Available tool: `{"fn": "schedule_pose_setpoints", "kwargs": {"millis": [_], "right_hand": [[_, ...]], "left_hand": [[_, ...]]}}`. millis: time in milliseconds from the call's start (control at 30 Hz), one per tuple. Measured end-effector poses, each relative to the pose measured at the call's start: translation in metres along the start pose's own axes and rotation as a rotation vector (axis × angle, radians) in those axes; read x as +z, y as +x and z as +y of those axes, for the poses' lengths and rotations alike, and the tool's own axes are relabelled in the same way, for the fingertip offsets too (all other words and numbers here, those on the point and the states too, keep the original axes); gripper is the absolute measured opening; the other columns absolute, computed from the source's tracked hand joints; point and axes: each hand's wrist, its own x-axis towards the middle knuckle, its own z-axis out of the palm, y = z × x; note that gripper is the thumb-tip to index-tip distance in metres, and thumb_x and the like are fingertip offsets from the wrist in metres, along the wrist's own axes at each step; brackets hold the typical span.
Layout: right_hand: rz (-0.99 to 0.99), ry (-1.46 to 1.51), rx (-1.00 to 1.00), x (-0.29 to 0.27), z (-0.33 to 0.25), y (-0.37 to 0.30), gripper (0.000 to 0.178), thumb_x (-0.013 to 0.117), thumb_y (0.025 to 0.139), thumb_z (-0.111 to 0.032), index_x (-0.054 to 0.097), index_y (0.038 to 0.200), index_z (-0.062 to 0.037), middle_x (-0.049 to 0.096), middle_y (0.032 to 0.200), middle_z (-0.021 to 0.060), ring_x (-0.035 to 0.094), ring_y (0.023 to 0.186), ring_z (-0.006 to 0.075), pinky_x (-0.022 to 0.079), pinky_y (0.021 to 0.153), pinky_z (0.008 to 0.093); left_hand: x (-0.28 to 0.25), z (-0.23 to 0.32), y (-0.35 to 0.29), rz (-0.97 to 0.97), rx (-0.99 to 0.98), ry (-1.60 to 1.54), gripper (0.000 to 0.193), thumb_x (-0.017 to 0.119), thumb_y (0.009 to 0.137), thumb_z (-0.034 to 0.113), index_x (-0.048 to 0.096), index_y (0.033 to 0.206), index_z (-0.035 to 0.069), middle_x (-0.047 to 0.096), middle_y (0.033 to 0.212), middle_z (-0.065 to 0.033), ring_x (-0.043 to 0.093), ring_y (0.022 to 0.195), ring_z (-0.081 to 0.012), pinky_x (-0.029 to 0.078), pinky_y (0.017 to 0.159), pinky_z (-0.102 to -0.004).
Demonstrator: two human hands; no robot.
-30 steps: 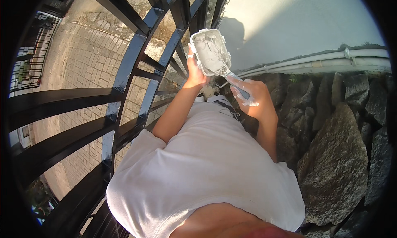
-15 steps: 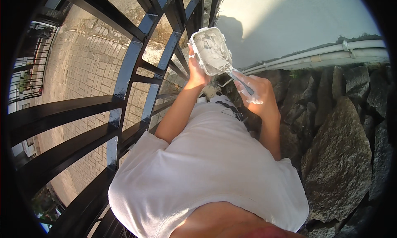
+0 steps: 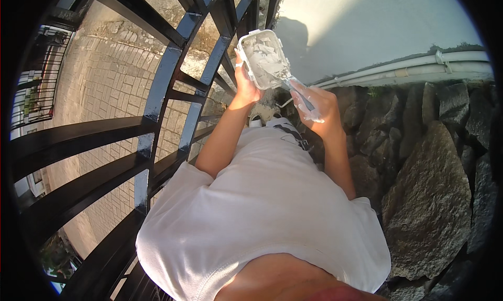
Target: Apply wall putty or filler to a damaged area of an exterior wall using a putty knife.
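My left hand (image 3: 246, 84) grips a white rectangular plastic container (image 3: 253, 75) by its left side and underside. Thick whitish paste (image 3: 264, 52) lies in lumps inside it. In my right hand (image 3: 319, 107) is a putty knife (image 3: 304, 98) with a greyish handle, its blade end dipped in the paste at the container's near right corner. White smears cover the handle and my right fingers. Most of the blade is coated or hidden by paste. Both hands are held out ahead of my body, the container tilted so its inside faces me.
A black metal fence (image 3: 157, 104) runs close along my left, with a paved lane (image 3: 105, 86) beyond it. Ahead to the right stands a pale wall (image 3: 377, 29), white pipes (image 3: 408, 68) along its base. Rough dark stones (image 3: 429, 201) fill the right side.
The container and both hands have shifted slightly up and left. The putty knife has stayed in the paste, and its handle has moved along with my right hand.
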Motion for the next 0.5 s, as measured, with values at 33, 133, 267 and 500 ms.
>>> {"fn": "schedule_pose_setpoints", "kwargs": {"millis": [33, 133, 267, 500], "right_hand": [[-0.006, 0.0, 0.005, 0.008, -0.001, 0.001, 0.042, 0.071, 0.077, 0.002, 0.069, 0.118, -0.0088, 0.053, 0.063, 0.0109, 0.048, 0.052, 0.025, 0.042, 0.052, 0.033], [-0.007, -0.035, -0.02, 0.017, -0.003, -0.001, 0.042, 0.072, 0.077, 0.002, 0.069, 0.118, -0.0091, 0.048, 0.061, 0.0104, 0.045, 0.051, 0.0247, 0.04, 0.05, 0.0329], [-0.104, 0.077, -0.057, -0.005, -0.002, -0.003, 0.044, 0.072, 0.077, 0.002, 0.069, 0.119, -0.0096, 0.046, 0.06, 0.01, 0.043, 0.049, 0.0238, 0.039, 0.049, 0.0325], [0.228, 0.055, 0.021, 0.031, -0.005, 0.001, 0.041, 0.069, 0.079, 0.004, 0.068, 0.119, -0.0057, 0.052, 0.062, 0.0107, 0.046, 0.051, 0.0231, 0.042, 0.051, 0.0294]], "left_hand": [[-0.001, -0.003, 0.0, 0.011, -0.031, -0.01, 0.069, 0.039, 0.097, 0.062, 0.045, 0.14, 0.008, 0.057, 0.131, -0.0125, 0.057, 0.119, -0.0282, 0.048, 0.1, -0.047], [0.001, -0.007, -0.004, 0.108, -0.067, 0.081, 0.07, 0.035, 0.099, 0.061, 0.045, 0.139, 0.005, 0.056, 0.132, -0.0139, 0.058, 0.119, -0.0285, 0.049, 0.099, -0.0468], [-0.011, 0.008, 0.003, -0.043, -0.061, -0.011, 0.07, 0.032, 0.099, 0.06, 0.045, 0.139, 0.005, 0.057, 0.131, -0.0147, 0.059, 0.117, -0.0306, 0.049, 0.1, -0.048], [0.011, -0.009, -0.011, 0.088, -0.078, -0.042, 0.069, 0.032, 0.098, 0.062, 0.041, 0.144, 0.01, 0.054, 0.136, -0.0124, 0.055, 0.123, -0.0305, 0.044, 0.104, -0.0487]]}}
